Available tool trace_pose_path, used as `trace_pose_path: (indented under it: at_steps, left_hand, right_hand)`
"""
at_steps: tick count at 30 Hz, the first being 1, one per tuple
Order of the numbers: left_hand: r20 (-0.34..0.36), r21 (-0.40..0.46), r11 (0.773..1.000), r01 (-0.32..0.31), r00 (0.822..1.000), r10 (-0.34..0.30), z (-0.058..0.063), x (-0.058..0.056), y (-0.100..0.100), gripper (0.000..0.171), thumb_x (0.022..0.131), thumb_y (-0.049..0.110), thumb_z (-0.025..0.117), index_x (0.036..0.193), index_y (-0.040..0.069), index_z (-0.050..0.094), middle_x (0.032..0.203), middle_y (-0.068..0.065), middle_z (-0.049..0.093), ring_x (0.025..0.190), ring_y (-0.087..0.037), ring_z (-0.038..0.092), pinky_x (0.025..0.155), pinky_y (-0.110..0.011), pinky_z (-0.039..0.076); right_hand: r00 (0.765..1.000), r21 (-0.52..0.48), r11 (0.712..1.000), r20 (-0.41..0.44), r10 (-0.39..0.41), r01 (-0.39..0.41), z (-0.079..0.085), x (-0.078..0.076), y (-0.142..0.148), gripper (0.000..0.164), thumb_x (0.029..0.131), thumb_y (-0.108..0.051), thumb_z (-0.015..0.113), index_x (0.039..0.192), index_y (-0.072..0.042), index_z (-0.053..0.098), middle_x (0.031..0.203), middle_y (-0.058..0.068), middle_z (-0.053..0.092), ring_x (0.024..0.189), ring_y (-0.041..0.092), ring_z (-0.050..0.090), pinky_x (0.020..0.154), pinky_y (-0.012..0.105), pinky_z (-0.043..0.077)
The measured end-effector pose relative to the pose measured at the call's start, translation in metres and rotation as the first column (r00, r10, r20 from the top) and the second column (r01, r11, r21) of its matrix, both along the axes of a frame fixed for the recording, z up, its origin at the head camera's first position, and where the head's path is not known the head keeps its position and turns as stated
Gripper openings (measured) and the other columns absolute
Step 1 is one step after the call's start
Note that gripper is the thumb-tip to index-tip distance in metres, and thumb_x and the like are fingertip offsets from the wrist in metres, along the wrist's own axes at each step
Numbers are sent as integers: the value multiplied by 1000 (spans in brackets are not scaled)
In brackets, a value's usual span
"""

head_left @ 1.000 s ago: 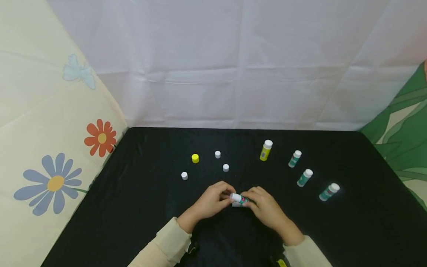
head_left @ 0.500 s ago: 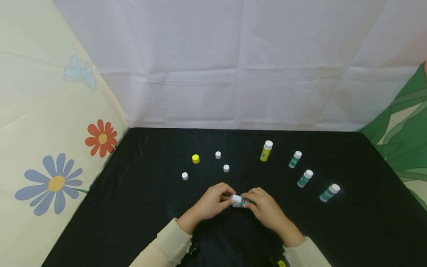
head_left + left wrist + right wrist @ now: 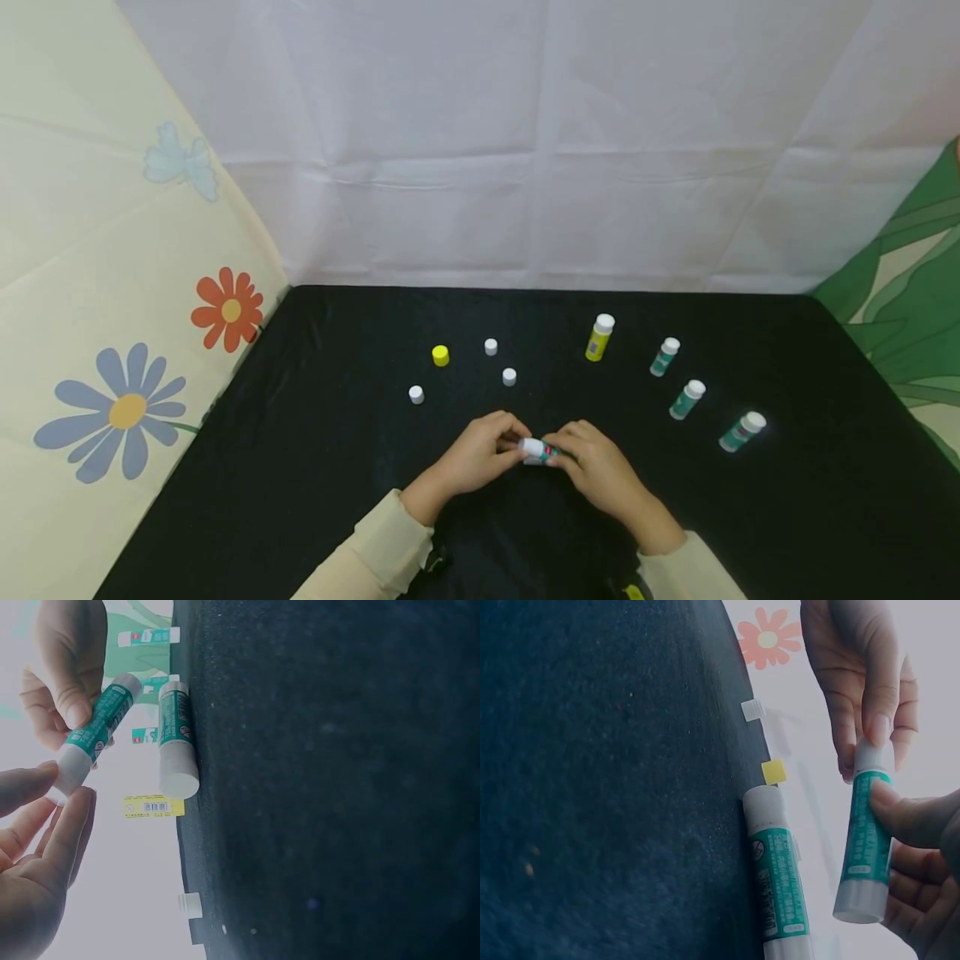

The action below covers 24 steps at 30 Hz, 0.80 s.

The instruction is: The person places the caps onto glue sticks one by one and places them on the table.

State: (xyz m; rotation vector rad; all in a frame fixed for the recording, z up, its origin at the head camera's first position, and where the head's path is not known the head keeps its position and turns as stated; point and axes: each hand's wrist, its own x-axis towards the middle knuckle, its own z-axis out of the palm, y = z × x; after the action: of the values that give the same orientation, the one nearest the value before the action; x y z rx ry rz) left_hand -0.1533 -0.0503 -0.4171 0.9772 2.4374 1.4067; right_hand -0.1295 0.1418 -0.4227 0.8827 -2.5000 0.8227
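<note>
A green-labelled glue stick is held up between both hands near the table's front. My left hand pinches its white cap end, with thumb and fingertips around the cap in the left wrist view. On the other end, my right hand grips the green barrel, thumb laid along the label. Just below the held stick, a second green glue stick with a white cap lies on the black tabletop. In the head view this second stick is mostly hidden behind the held one.
White caps and a yellow cap sit left of centre. To the right stand a yellow glue stick and three green ones, the nearest a green glue stick. A white cloth hangs behind the black table.
</note>
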Motion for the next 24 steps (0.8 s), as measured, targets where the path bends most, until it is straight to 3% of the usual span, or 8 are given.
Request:
trace_pose_path:
  at_steps: [24]
  left_hand:
    - [-7, 17, 1000, -1, 1000, 1, 3, -3, -6, 17, 80, 1, 59, 96, 0, 56, 91, -6, 51, 84, -10, 56, 71, -14, 43]
  right_hand:
    - [997, 94, 993, 33, 64, -67, 5, -17, 1, 23, 65, -5, 72, 86, -7, 65, 78, -5, 53, 72, 10, 46, 61, 25, 41]
